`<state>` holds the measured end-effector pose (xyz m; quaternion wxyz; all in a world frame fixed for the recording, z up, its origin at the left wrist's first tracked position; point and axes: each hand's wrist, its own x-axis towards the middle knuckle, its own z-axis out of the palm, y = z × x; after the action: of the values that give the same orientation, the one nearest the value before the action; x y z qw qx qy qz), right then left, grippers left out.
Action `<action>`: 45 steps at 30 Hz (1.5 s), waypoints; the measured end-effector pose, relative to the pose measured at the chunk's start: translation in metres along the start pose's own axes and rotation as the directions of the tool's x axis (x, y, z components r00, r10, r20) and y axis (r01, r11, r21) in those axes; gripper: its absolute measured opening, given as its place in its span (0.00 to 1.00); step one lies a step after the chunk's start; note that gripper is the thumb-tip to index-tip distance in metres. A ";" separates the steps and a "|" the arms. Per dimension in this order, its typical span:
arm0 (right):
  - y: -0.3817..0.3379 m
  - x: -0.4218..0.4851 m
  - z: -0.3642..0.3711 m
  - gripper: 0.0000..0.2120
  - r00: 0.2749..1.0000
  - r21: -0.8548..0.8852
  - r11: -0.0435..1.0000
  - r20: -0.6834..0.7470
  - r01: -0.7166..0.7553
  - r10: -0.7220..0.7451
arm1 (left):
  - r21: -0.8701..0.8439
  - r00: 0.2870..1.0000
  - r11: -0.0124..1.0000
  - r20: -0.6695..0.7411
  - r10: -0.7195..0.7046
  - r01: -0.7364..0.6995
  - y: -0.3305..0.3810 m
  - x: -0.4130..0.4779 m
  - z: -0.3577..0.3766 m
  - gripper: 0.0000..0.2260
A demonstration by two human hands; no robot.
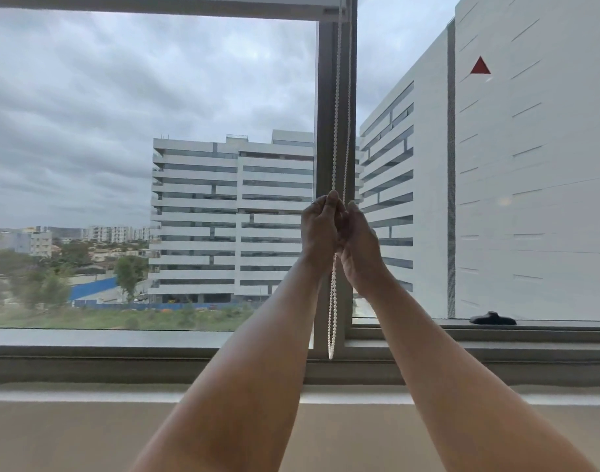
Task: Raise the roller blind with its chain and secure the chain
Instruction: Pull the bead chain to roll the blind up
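A white bead chain [337,97] hangs in a loop along the grey window mullion [326,114], from the top edge down to just above the sill. The roller blind [155,2] is rolled up, with only its bottom rail showing along the top of the left pane. My left hand [320,229] and my right hand [360,247] are pressed together at mid-height in front of the mullion. Both are closed around the chain, whose strands enter at the fingertips and leave below the wrists. The lower loop end [331,352] dangles free.
A black window handle [492,319] lies on the lower frame of the right pane. A wide grey sill [87,362] and a beige ledge [70,434] run under the window. Outside are white office buildings and a cloudy sky.
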<state>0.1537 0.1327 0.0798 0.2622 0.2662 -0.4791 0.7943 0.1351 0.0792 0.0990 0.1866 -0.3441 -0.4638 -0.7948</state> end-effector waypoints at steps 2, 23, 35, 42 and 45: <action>-0.021 0.015 0.010 0.16 0.998 -0.069 0.996 -0.037 0.054 -0.056 | -0.004 0.999 0.999 0.008 -0.032 0.032 -0.015 -0.011 -0.004 0.18; -0.046 0.035 0.026 0.14 0.970 -0.241 0.951 -0.099 0.192 -0.221 | -0.007 0.954 0.976 0.212 -0.211 0.217 -0.050 -0.044 -0.020 0.17; 0.014 -0.007 0.002 0.15 0.990 -0.242 0.967 -0.091 0.084 -0.109 | 0.100 0.991 0.990 0.081 -0.105 0.097 0.047 0.022 0.007 0.12; 0.062 -0.048 -0.019 0.15 0.999 -0.249 0.968 -0.049 -0.013 0.001 | 0.268 0.982 0.944 -0.044 -0.186 0.191 0.050 0.030 0.010 0.14; 0.073 -0.053 -0.023 0.17 0.998 -0.254 0.967 -0.060 -0.023 0.008 | 0.322 0.980 0.927 -0.113 -0.162 0.190 0.036 0.025 0.005 0.17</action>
<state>0.1390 0.1155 -0.0102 0.3017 0.2031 -0.5714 0.7357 0.1418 0.0666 0.1406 0.1891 -0.2310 -0.6116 -0.7327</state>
